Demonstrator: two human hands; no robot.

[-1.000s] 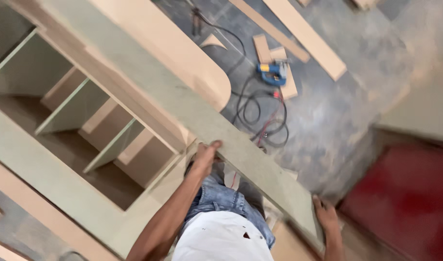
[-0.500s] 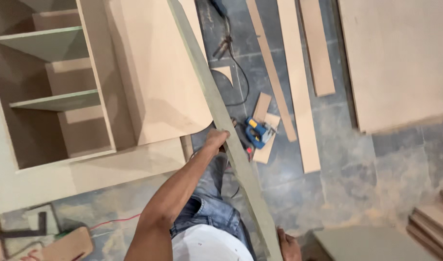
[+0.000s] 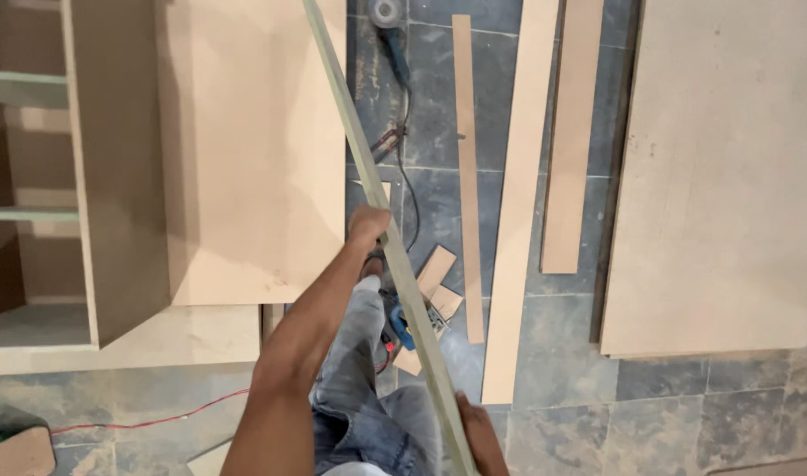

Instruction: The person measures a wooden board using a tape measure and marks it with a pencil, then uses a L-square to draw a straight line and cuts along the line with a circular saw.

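We are carrying a long green-edged board (image 3: 377,203) edge-up beside the open cabinet (image 3: 113,176), left hand (image 3: 368,225) wrapped around its upper edge, right hand (image 3: 478,436) closed near its lower end; keeping both grips firm should stop twisting.

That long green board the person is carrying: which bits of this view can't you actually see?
Head view:
- Green board: both ends cut off by the frame edges.
- Right hand: partly behind the board, cropped at the bottom.
- Blue power tool: mostly hidden by the board and the leg.
- Left hand: fingertips hidden behind the board.
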